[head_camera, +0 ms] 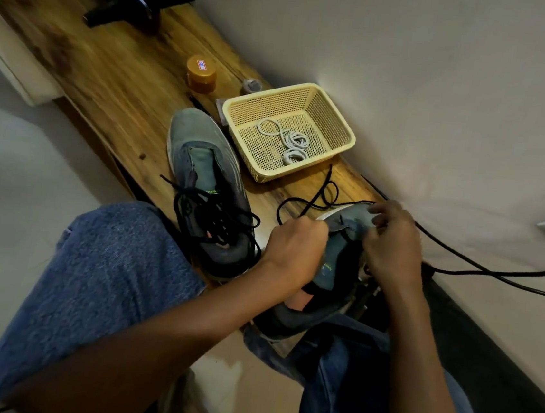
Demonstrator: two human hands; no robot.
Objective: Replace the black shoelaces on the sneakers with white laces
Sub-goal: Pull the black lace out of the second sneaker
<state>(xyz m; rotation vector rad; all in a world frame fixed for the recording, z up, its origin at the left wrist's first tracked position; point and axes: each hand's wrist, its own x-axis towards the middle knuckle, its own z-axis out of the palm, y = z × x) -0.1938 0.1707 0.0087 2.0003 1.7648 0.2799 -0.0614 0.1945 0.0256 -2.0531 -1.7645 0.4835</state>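
Head view, item by item. Sneaker in hand (331,273): grey-green, held over the lap at the edge of the wooden shelf (116,82), toe pointing away; its black lace (319,194) is partly drawn out, the free length looping loose over the wood beyond the toe. Left hand (294,245): fingers clenched, apparently around a strand of that black lace at the near side of the shoe. Right hand (392,239): fingers curled over the toe end of the upper, pinching either lace or fabric; which one cannot be told. Second sneaker (200,172): lying on the shelf to the left, black lace loosened and tangled over the tongue (210,213) but not removed. White laces (289,141): coiled in the cream mesh basket (337,119) beside the second sneaker, untouched. Other items: orange-lidded jar (201,73) further along the shelf; a black cable (493,270) trailing off to the right. Progress, by judgement: early stage. Unlacing of the first shoe is under way, the second is only slackened, and no white lace has been threaded on either shoe.
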